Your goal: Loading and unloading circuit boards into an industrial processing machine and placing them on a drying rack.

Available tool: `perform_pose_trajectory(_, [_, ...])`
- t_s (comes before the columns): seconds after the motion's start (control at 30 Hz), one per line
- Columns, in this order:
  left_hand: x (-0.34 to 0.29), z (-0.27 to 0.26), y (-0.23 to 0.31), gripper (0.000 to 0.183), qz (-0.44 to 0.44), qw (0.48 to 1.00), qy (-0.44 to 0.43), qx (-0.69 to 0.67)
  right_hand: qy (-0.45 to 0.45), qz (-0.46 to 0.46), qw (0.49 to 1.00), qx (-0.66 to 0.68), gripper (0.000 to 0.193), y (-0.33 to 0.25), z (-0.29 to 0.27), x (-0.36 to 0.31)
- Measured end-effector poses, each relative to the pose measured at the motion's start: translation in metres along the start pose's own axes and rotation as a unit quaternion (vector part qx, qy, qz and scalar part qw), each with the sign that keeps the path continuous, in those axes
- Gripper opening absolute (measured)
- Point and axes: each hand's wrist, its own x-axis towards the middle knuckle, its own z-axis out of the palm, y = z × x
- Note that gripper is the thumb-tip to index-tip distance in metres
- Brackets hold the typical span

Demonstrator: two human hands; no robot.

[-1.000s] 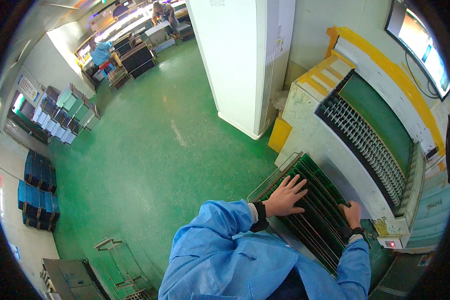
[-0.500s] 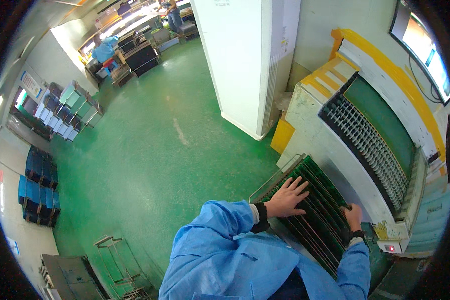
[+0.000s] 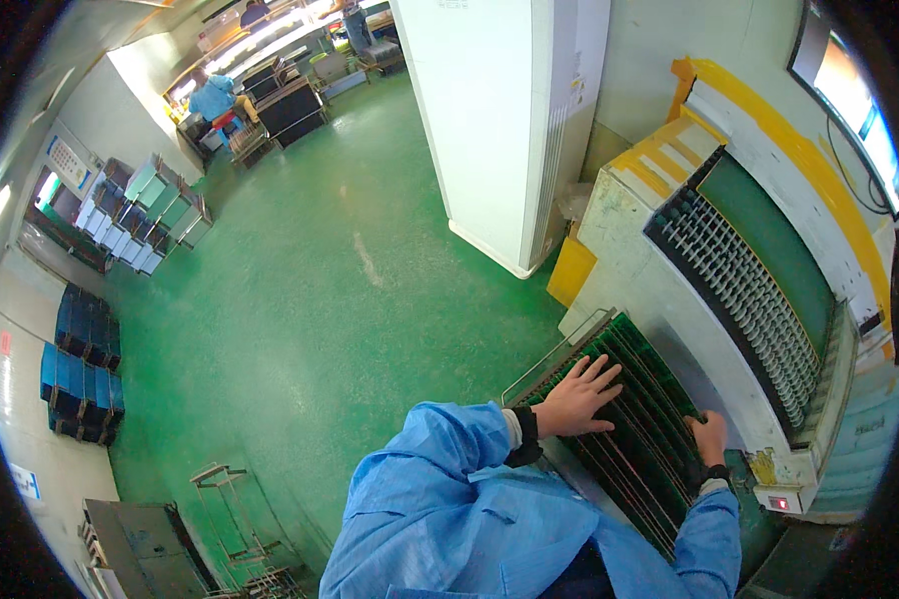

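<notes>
Two hands — one panel row

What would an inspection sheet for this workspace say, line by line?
Surface: glossy green floor.
Job's things: flat green rectangular panels, lined up in a grey metal rack.
Clutter: stacked blue boxy containers at far left.
Hands: left hand spread over the panels; right hand curled at their right edge.
Cables: thin black cable below the black-framed wall screen.
Surroundings: tall white rectangular cabinet; off-white boxy machine with grey rollers; blue-clothed person seated far off.
</notes>
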Motion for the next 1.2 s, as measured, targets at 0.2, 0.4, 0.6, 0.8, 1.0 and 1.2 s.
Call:
perform_pose_trajectory(0.2, [0.002, 0.003, 0.001, 0.078, 0.001, 0.999, 0.034, -0.004, 0.037, -0.015, 0.998, 0.042, 0.052, 0.012, 0.012, 0.003])
perform_pose_trajectory(0.4, [0.004, 0.003, -0.001, 0.078, -0.003, 1.0, 0.013, 0.021, 0.06, -0.049, 0.996, 0.039, 0.052, 0.018, 0.019, 0.009])
perform_pose_trajectory(0.6, [0.004, 0.003, 0.001, 0.077, -0.009, 0.999, 0.008, 0.032, 0.056, -0.054, 0.997, 0.026, 0.054, 0.012, 0.014, 0.007])
perform_pose_trajectory(0.8, [0.005, -0.001, 0.004, 0.075, -0.009, 0.999, 0.015, 0.032, 0.004, -0.023, 1.0, -0.018, 0.054, -0.002, 0.004, 0.001])
perform_pose_trajectory(1.0, [-0.001, 0.001, 0.006, 0.074, -0.008, 0.999, 0.033, 0.035, 0.032, -0.054, 0.998, 0.005, 0.052, -0.002, 0.01, -0.007])
perform_pose_trajectory(1.2, [-0.004, 0.011, 0.004, 0.071, 0.005, 0.997, 0.041, 0.059, 0.002, -0.091, 0.996, 0.019, 0.048, 0.023, 0.028, 0.003])
